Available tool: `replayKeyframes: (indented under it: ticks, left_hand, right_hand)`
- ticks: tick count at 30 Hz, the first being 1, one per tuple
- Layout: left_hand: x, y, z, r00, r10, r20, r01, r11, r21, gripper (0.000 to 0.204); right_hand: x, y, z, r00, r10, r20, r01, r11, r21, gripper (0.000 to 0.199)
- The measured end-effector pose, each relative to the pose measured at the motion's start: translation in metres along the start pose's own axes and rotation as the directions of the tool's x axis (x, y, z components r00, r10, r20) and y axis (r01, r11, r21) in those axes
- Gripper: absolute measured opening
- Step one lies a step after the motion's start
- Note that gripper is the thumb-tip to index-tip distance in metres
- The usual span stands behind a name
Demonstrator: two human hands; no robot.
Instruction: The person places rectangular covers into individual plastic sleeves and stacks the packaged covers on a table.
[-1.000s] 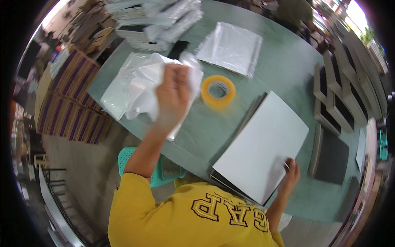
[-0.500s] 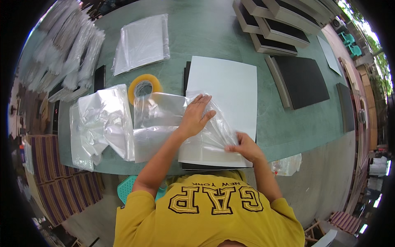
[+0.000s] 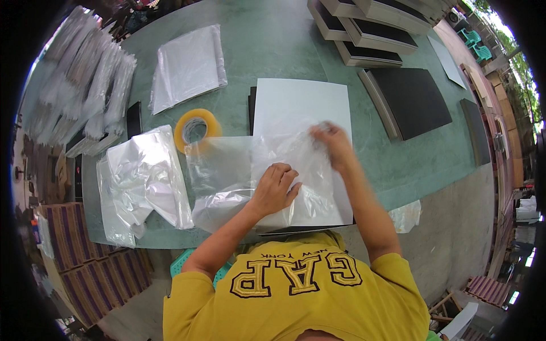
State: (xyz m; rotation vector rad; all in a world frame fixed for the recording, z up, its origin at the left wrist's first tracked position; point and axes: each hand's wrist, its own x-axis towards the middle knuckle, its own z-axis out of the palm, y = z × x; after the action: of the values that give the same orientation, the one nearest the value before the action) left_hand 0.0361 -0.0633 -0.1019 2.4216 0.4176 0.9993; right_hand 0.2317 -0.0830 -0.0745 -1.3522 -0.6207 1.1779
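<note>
A clear plastic bag [image 3: 224, 165] lies flattened across the left part of a white sheet [image 3: 304, 105] and out over the table to its left. My left hand [image 3: 276, 188] rests on the bag with fingers laid down and thumb apart. At the bag's upper right corner, my right hand [image 3: 334, 145] pinches the film, slightly blurred by motion. Beneath the white sheet, a black edge [image 3: 252, 108] shows at the left and along the front.
A roll of yellow tape [image 3: 181, 132] sits beside a heap of clear bags [image 3: 148, 170]. Behind it are a wrapped white stack [image 3: 187, 65], a dark phone-like slab [image 3: 134, 119] and piled film packs [image 3: 85, 74]. Black-topped stacks [image 3: 412, 102] stand at the right, more [image 3: 375, 40] farther back.
My right hand has moved up and away from the sheet's lower right, bringing the bag's edge with it. The left hand has slid nearer me, and the bag now lies more spread out.
</note>
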Motion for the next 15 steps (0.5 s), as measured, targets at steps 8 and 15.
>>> replayKeyframes:
  ticks: [8,15]
  left_hand:
    - [0.005,0.001,-0.003,0.998,-0.067,0.013,0.066,0.998,0.011,0.027]
    - [0.004,0.001,-0.002,0.993,-0.122,-0.012,0.122,0.993,0.005,0.027]
  right_hand:
    - [-0.02,-0.039,-0.038,0.938,0.284,0.198,-0.3,0.952,0.057,0.029]
    - [-0.032,-0.027,-0.059,0.95,0.285,0.131,-0.273,0.957,-0.098,0.03]
